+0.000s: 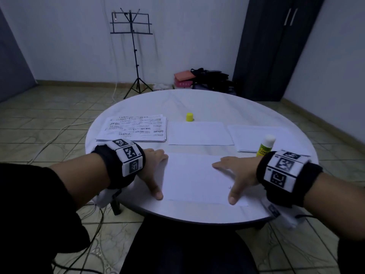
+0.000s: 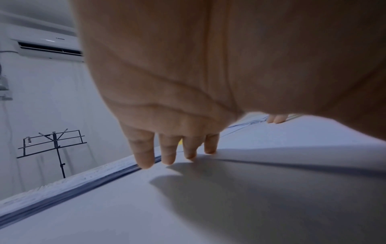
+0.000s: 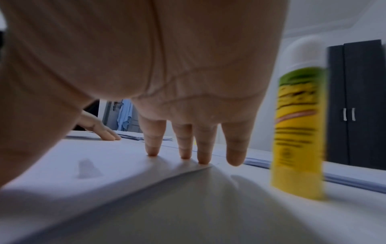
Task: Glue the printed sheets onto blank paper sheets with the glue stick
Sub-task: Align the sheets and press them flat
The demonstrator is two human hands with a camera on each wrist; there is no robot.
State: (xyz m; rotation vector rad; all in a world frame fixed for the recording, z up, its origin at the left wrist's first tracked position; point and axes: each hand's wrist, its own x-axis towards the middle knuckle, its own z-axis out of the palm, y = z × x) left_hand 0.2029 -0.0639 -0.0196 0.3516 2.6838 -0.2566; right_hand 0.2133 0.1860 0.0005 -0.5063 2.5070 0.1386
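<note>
A white sheet (image 1: 195,178) lies flat near the front of the round white table (image 1: 207,103). My left hand (image 1: 154,171) rests on its left edge, fingers spread and straight (image 2: 144,151). My right hand (image 1: 235,175) presses flat on its right part, fingertips (image 3: 152,148) down on the paper. The glue stick (image 1: 265,146), yellow-green and uncapped with white glue showing, stands upright just beyond my right wrist (image 3: 298,128). Its yellow cap (image 1: 189,117) stands farther back. A stack of printed sheets (image 1: 134,128) lies at back left. Blank paper (image 1: 199,133) lies in the middle, more blank sheets (image 1: 256,137) at right.
A black music stand (image 1: 132,46) stands on the tiled floor behind the table. Bags and boxes (image 1: 205,78) lie by the far wall next to a dark wardrobe (image 1: 272,48). Cables trail over the floor at left.
</note>
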